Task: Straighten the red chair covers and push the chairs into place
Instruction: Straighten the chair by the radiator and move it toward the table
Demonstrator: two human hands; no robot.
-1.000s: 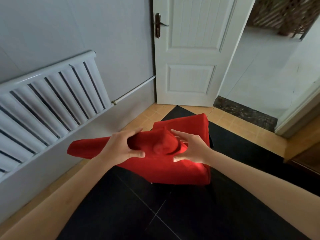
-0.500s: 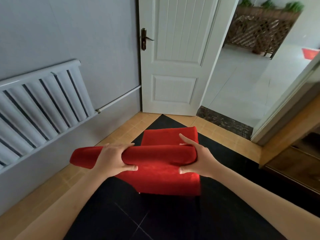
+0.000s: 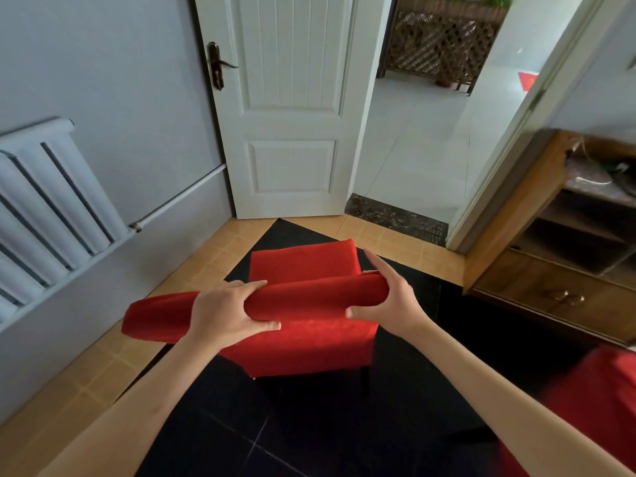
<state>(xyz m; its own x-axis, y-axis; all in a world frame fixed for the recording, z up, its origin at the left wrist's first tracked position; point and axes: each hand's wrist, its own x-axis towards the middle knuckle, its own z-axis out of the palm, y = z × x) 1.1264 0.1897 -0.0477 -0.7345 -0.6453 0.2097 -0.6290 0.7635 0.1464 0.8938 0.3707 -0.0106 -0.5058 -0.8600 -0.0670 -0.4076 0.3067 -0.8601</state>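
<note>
You were at the straightening step: the red chair cover [image 3: 309,301] lay over the chair back at centre frame, its top edge bunched into a roll jutting toward 9 o'clock. Your left hand [image 3: 225,313] curled round the roll while your right hand [image 3: 392,304] pinched its 3 o'clock end (fingers straight, thumb beneath). The next move likely called for drawing the overhang across and smoothing it before pushing the chair in.

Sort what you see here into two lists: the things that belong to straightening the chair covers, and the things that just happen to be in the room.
Part of the job:
red chair cover
left hand, gripping the cover's top edge
right hand, gripping the same edge
second red cover, at the right edge

Just there:
radiator
white door
wooden cabinet
lattice planter
</note>
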